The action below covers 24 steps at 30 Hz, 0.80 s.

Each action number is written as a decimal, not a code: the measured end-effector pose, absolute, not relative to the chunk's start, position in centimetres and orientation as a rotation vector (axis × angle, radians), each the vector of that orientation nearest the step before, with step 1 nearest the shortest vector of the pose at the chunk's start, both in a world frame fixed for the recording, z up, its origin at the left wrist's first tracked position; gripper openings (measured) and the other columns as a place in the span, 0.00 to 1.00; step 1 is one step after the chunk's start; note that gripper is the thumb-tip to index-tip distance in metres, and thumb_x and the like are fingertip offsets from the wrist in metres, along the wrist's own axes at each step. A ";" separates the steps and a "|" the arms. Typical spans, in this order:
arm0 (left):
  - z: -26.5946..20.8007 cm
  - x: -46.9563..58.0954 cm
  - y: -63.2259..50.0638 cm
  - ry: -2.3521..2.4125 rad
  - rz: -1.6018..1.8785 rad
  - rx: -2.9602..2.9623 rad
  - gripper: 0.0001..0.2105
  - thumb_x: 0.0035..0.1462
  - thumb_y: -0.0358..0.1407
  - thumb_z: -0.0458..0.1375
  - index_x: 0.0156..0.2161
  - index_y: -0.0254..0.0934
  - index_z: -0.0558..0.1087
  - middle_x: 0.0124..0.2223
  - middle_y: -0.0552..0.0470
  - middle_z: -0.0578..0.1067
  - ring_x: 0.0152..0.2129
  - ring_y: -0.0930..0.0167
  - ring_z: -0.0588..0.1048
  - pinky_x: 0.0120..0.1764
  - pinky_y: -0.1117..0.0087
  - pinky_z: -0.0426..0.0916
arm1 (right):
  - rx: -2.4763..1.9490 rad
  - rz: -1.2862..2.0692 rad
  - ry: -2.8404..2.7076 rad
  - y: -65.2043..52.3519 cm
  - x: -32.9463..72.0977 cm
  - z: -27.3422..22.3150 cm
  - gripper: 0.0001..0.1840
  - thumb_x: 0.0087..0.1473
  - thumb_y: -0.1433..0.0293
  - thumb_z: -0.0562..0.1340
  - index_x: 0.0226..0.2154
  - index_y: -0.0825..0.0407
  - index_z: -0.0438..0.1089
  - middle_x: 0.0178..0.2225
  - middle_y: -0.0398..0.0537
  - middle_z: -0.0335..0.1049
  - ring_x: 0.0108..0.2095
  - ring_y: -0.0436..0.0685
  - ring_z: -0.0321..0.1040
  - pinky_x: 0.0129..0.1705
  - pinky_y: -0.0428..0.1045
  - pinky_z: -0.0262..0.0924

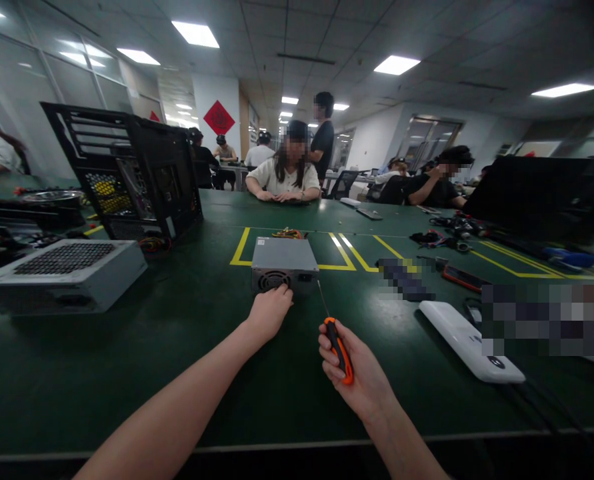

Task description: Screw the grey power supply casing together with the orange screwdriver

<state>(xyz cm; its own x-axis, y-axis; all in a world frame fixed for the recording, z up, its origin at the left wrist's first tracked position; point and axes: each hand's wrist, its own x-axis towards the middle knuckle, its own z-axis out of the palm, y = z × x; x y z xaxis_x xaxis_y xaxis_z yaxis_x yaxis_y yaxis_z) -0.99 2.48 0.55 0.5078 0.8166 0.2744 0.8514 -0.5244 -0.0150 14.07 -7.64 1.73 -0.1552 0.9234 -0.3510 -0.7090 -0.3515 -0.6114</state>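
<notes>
A grey computer power supply point(284, 254) lies on the green table, its round fan grille facing me and a bundle of coloured wires point(290, 233) behind it. My left hand point(271, 310) is at the lower front of the power supply, its fingers curled together; what they pinch, if anything, is hidden. In my right hand point(354, 363) is a screwdriver point(340, 351) with an orange and black handle, gripped with the fingers wrapped round it. Its thin shaft points up and away from me, the tip just right of the power supply's front corner.
At left stand another power supply point(61, 277) and an open black computer case point(137, 173). To the right lie a white power bank point(469, 340) with cables and an orange-edged phone point(464, 278). Yellow tape point(240, 247) marks the table. A person point(287, 173) sits opposite.
</notes>
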 end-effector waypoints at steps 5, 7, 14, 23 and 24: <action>0.8 -1.5 2.4 -1.430 -0.337 -2.638 0.08 0.58 0.32 0.47 0.41 0.36 0.66 0.40 0.47 0.69 0.32 0.67 0.72 0.29 0.71 0.64 | -0.825 1.764 -0.367 -7.6 14.1 1.8 0.15 0.57 0.68 0.49 0.28 0.59 0.65 0.19 0.41 0.57 0.13 0.41 0.48 0.10 0.37 0.42; 0.7 -1.6 2.4 -1.423 -0.329 -2.664 0.09 0.58 0.31 0.46 0.42 0.36 0.66 0.41 0.46 0.68 0.34 0.66 0.72 0.31 0.70 0.64 | -0.821 1.762 -0.373 -7.6 14.1 1.7 0.15 0.57 0.68 0.49 0.28 0.59 0.65 0.19 0.41 0.57 0.13 0.41 0.48 0.10 0.37 0.42; 0.6 -1.5 2.6 -1.664 -0.797 -2.853 0.08 0.56 0.33 0.48 0.36 0.38 0.70 0.37 0.50 0.68 0.29 0.71 0.70 0.30 0.72 0.62 | -0.828 1.762 -0.393 -7.6 14.2 1.6 0.14 0.57 0.68 0.50 0.28 0.59 0.65 0.19 0.41 0.57 0.13 0.41 0.48 0.10 0.37 0.41; 1.8 -1.0 3.2 -2.044 -2.756 -3.040 0.10 0.48 0.39 0.59 0.31 0.33 0.67 0.29 0.55 0.66 0.18 0.83 0.61 0.18 0.81 0.50 | -0.879 1.800 -0.566 -8.2 13.8 1.4 0.14 0.55 0.65 0.52 0.29 0.59 0.67 0.19 0.41 0.58 0.14 0.41 0.50 0.11 0.37 0.41; 1.9 -1.1 3.1 -2.031 -2.906 -3.006 0.12 0.46 0.39 0.60 0.31 0.32 0.67 0.30 0.54 0.67 0.18 0.83 0.61 0.18 0.82 0.49 | -0.885 1.810 -0.588 -8.3 13.8 1.4 0.14 0.55 0.65 0.53 0.29 0.59 0.67 0.19 0.41 0.58 0.14 0.41 0.50 0.11 0.37 0.40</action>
